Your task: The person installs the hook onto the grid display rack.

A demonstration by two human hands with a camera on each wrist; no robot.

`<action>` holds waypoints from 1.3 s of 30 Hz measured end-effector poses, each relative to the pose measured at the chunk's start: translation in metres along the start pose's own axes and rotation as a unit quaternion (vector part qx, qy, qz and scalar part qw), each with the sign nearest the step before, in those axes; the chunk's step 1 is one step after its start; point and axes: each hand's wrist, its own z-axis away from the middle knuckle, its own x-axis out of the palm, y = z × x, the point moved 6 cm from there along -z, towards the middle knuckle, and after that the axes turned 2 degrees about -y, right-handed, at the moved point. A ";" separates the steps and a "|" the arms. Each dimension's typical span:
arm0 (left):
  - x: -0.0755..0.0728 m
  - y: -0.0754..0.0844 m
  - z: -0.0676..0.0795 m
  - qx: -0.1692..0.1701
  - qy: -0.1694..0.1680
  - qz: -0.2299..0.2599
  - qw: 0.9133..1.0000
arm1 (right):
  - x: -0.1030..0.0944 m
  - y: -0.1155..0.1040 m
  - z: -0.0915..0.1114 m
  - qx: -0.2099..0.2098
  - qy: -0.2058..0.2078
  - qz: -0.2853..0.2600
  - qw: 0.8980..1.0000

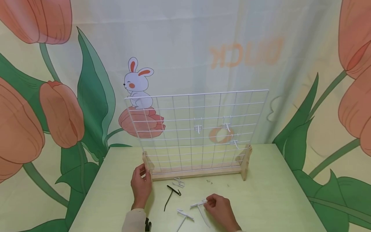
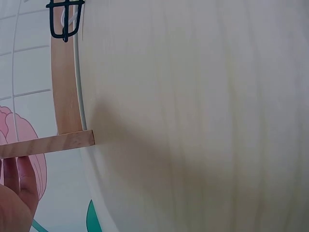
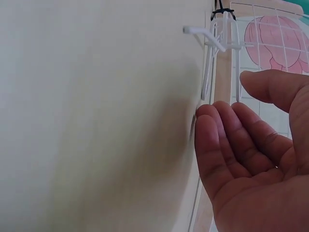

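Note:
A white wire grid [image 1: 188,130] stands upright in a wooden base [image 1: 200,172] on the table. My left hand [image 1: 141,185] rests at the base's left end upright [image 1: 148,165]; in the left wrist view its fingers [image 2: 26,181] touch the wood, with the thumb out of sight. Low over the table, my right hand [image 1: 221,209] has its fingertips around one end of a white hook [image 1: 200,204]. Thumb and fingers stand apart beside the hook's prongs [image 3: 238,72] in the right wrist view; contact is unclear. Several hooks lie nearby, including a black hook [image 1: 172,192] and another white hook [image 1: 185,215].
Three white hooks hang on the grid: one near the middle [image 1: 198,128], an upper right hook [image 1: 227,126] and a lower right hook [image 1: 235,143]. A pale hook [image 1: 179,183] lies before the base. Behind the table [image 1: 269,199] hangs a printed curtain [image 1: 185,48].

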 end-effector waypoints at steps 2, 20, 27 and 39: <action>-0.001 0.001 0.000 0.003 0.002 0.004 1.000 | 0.000 0.000 0.003 0.007 0.000 0.000 1.000; -0.001 0.001 0.000 0.002 -0.003 0.002 1.000 | 0.011 -0.014 0.022 0.017 -0.010 0.010 1.000; 0.000 0.000 -0.001 0.003 -0.004 -0.002 1.000 | 0.018 -0.016 0.019 0.028 -0.014 0.022 0.999; -0.001 0.002 0.000 0.013 -0.002 -0.007 1.000 | 0.026 -0.018 0.010 0.040 -0.004 0.018 0.999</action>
